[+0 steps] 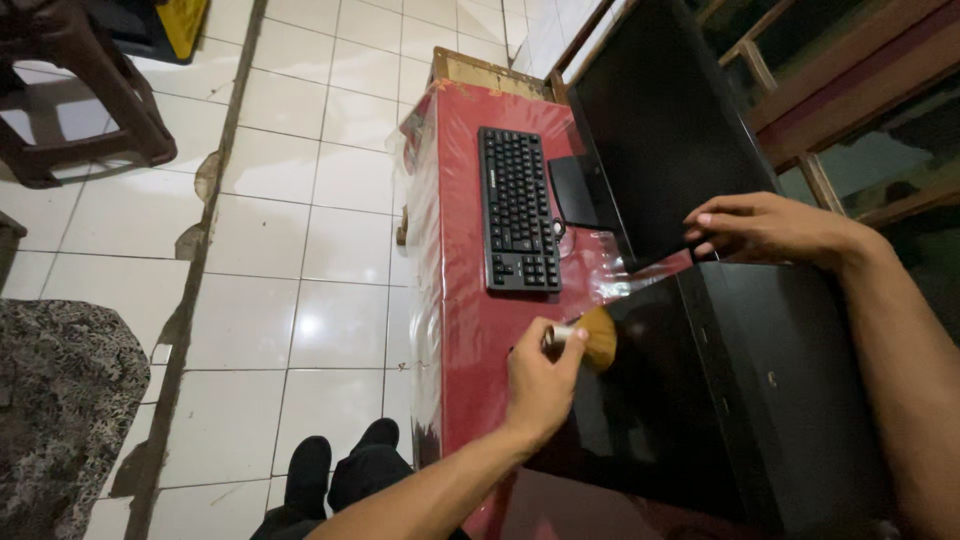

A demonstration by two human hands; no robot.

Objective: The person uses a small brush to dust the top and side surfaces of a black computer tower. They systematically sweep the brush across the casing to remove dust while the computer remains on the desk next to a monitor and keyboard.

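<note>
Nearest us, our left hand (540,385) has its fingers curled tight round a small brush (585,337), tan bristles fanned just past the thumb tip and resting at the near edge of the black case (740,400). We judge the dusting of that glossy side is underway; next calls for a light sweep along the panel. Farther out, our right hand (765,228) lies half open, fingertips pressing the monitor's (665,120) lower corner. Beyond the fingers, the keyboard (517,208) sits on the red table (465,300).
</note>
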